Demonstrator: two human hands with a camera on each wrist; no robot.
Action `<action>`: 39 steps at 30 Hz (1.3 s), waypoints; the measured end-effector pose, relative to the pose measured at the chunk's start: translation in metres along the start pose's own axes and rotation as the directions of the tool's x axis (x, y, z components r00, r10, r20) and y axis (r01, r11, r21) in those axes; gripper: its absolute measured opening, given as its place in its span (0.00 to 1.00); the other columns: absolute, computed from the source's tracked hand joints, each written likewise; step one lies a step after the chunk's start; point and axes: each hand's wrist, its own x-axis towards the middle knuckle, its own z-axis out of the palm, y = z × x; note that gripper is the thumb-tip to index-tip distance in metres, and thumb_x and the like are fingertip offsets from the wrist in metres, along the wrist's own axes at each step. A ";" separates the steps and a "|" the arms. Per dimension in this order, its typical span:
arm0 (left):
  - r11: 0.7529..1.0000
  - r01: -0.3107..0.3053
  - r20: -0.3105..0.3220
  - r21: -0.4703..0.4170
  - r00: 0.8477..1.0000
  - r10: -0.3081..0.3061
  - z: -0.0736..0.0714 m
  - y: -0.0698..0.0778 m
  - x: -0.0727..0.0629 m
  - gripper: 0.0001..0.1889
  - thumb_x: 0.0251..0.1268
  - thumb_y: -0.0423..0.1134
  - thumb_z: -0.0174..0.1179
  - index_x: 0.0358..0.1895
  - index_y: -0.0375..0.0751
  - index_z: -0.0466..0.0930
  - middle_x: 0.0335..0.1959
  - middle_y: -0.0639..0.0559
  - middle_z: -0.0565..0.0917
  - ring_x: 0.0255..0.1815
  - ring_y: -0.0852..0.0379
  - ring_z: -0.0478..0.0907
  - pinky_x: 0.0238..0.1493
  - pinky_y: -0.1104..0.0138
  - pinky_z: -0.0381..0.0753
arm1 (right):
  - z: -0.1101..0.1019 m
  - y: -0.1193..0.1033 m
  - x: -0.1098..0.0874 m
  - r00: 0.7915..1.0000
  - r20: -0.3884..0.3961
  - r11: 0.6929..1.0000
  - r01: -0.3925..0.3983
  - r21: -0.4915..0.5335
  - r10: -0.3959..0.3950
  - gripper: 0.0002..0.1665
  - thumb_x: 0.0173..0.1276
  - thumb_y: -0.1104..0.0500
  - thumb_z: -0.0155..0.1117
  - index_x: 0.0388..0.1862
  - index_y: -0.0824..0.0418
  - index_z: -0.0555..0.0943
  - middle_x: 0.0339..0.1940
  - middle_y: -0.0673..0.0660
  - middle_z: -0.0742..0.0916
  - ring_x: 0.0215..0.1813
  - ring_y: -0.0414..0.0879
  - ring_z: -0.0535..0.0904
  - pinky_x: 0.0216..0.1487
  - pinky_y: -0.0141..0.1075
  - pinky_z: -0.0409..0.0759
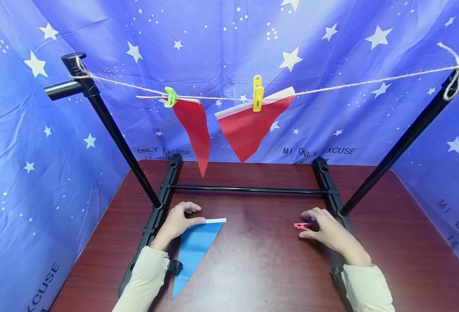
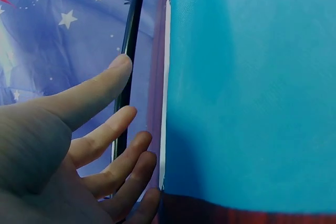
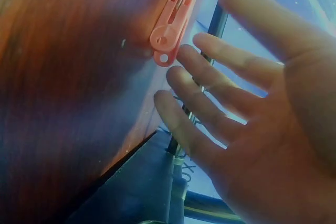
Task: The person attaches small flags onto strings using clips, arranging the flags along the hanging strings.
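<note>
Blue pennant [image 1: 196, 248], long axis and tip nearward

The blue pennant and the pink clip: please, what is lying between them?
Only a bare stretch of the dark red table lies between the blue pennant and the pink clip; the head view shows this.

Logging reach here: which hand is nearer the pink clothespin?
Right: the right hand is just beside the pink clothespin; the left hand is across the table, by the blue pennant.

About the head view's centre, the desk [image 1: 260, 271] bears a pennant [image 1: 198, 249] at seven o'clock, a clothespin [image 1: 301, 226] at four.
</note>
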 end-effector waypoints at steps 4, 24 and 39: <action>1.000 0.019 0.007 0.009 1.000 -0.019 0.001 0.000 -0.001 0.16 0.56 0.40 0.74 0.47 0.42 0.85 0.45 0.48 0.82 0.49 0.50 0.78 0.53 0.53 0.78 | 0.001 0.002 0.000 1.000 0.016 1.000 0.004 -0.004 -0.004 0.26 0.50 0.57 0.81 0.46 0.67 0.83 0.40 0.56 0.84 0.44 0.52 0.78 0.48 0.49 0.78; 0.992 0.091 0.034 0.091 0.995 -0.094 0.005 -0.004 -0.002 0.14 0.51 0.39 0.77 0.41 0.47 0.86 0.35 0.54 0.79 0.39 0.56 0.73 0.43 0.60 0.75 | 0.006 0.010 0.003 0.997 0.050 0.999 -0.051 0.003 0.051 0.18 0.47 0.58 0.82 0.35 0.61 0.84 0.30 0.48 0.82 0.35 0.44 0.77 0.37 0.40 0.77; 0.987 0.138 0.038 0.081 0.989 -0.142 0.006 -0.005 -0.001 0.08 0.49 0.40 0.77 0.30 0.47 0.87 0.24 0.56 0.81 0.28 0.58 0.73 0.32 0.65 0.73 | 0.009 0.011 0.006 0.992 0.077 0.995 -0.099 0.007 0.098 0.13 0.51 0.59 0.80 0.30 0.57 0.82 0.28 0.48 0.80 0.34 0.41 0.75 0.37 0.40 0.76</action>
